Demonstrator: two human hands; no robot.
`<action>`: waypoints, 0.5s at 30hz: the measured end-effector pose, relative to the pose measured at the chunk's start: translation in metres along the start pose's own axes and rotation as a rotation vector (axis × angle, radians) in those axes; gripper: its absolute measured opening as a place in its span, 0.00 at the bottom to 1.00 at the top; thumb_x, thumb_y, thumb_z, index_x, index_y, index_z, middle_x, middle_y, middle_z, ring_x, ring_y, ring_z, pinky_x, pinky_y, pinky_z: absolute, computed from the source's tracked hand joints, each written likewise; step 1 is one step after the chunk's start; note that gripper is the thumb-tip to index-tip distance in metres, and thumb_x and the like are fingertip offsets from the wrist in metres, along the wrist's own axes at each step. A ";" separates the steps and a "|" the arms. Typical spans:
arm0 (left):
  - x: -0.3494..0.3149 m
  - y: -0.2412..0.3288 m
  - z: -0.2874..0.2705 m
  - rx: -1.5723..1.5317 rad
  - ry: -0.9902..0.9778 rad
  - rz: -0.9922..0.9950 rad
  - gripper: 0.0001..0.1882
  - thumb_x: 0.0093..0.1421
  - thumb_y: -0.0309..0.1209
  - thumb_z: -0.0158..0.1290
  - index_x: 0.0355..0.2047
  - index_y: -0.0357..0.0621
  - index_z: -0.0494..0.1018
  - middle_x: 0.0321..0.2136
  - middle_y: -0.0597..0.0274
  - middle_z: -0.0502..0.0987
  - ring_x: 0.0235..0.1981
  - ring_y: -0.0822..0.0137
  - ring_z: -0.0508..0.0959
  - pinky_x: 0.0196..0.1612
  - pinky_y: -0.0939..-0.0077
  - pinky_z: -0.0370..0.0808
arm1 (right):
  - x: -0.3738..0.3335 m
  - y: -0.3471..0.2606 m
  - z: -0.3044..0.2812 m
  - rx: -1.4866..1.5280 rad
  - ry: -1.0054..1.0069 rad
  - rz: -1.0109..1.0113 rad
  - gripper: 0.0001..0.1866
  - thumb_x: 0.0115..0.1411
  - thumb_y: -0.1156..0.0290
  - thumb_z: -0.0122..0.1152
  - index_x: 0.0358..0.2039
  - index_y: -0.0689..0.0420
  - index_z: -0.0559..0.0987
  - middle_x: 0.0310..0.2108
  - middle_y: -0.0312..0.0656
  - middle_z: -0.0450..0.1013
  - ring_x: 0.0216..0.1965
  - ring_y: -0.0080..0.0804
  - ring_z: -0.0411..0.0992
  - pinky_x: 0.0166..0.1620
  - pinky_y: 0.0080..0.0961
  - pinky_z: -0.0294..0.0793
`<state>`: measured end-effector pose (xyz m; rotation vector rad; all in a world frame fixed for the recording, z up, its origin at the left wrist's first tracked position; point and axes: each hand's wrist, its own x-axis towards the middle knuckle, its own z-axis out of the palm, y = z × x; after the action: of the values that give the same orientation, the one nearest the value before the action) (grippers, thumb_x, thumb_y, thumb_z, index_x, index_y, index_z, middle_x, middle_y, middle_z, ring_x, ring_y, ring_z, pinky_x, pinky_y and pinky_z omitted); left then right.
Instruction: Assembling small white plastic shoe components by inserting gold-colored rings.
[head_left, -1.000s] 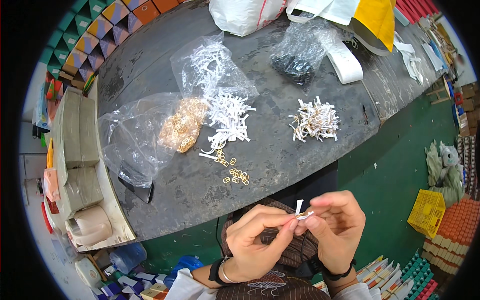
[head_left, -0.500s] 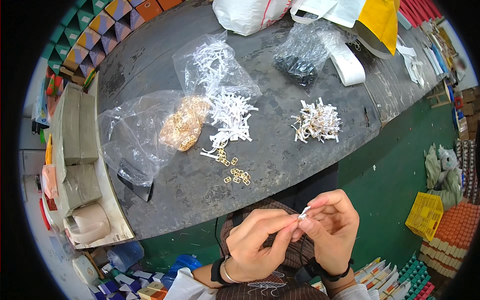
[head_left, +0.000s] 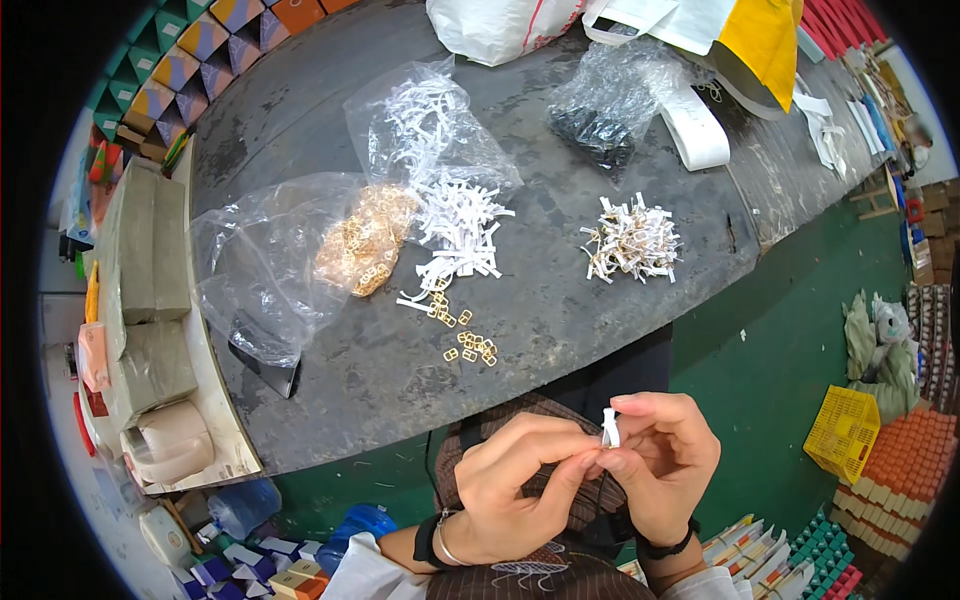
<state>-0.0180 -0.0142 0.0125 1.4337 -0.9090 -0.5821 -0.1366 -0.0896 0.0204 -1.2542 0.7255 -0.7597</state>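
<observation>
Below the near edge of the tabletop [head_left: 560, 330], over the person's lap, the two hands meet fingertip to fingertip. Both are closed in a pinch on a small white strip [head_left: 610, 428], which stands nearly upright between them. The left hand [head_left: 515, 480] comes in from the lower left with its fingers curled and its thumb and forefinger pressed against the lower end of the strip. The right hand [head_left: 665, 465] curves around from the right, its forefinger arched over the top and its thumb beneath. Whether a metal piece sits on the strip is too small to tell.

Well apart from the hands, up on the dark tabletop, lie the other things. A few loose gold buckles [head_left: 470, 345] are scattered nearest the hands, just below a heap of plain white strips [head_left: 460, 225]. To the left of that heap, a clear plastic bag [head_left: 265, 270] lies open with more gold buckles [head_left: 365, 240] spilling at its mouth. To the right sits a separate pile of white strips with gold pieces [head_left: 632, 240]. Farther back, a second clear bag [head_left: 425, 125] holds white strips, and a third bag [head_left: 610, 105] holds dark pieces beside a white roll [head_left: 700, 130].
</observation>
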 end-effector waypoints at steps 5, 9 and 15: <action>0.001 -0.004 -0.005 0.108 -0.076 0.136 0.07 0.49 0.18 0.61 0.29 0.35 0.77 0.26 0.54 0.78 0.23 0.68 0.77 0.27 0.80 0.73 | 0.005 -0.009 -0.003 0.145 -0.027 0.203 0.22 0.50 0.87 0.66 0.47 0.70 0.73 0.31 0.41 0.73 0.33 0.20 0.74 0.38 0.16 0.75; 0.003 -0.004 -0.005 0.071 -0.075 0.144 0.07 0.46 0.16 0.61 0.28 0.36 0.78 0.26 0.57 0.78 0.22 0.64 0.79 0.25 0.79 0.75 | 0.007 -0.005 -0.016 0.136 -0.170 0.181 0.19 0.50 0.87 0.66 0.44 0.69 0.77 0.32 0.42 0.73 0.33 0.22 0.74 0.38 0.15 0.75; 0.007 -0.003 -0.005 0.025 -0.176 0.049 0.08 0.46 0.16 0.61 0.28 0.36 0.77 0.26 0.57 0.78 0.22 0.67 0.79 0.25 0.80 0.75 | 0.010 -0.009 -0.020 0.057 -0.146 0.178 0.09 0.53 0.86 0.63 0.36 0.69 0.80 0.34 0.45 0.73 0.34 0.27 0.76 0.37 0.16 0.78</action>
<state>-0.0095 -0.0167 0.0115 1.3947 -1.0906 -0.6697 -0.1489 -0.1100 0.0257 -1.1632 0.6814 -0.5346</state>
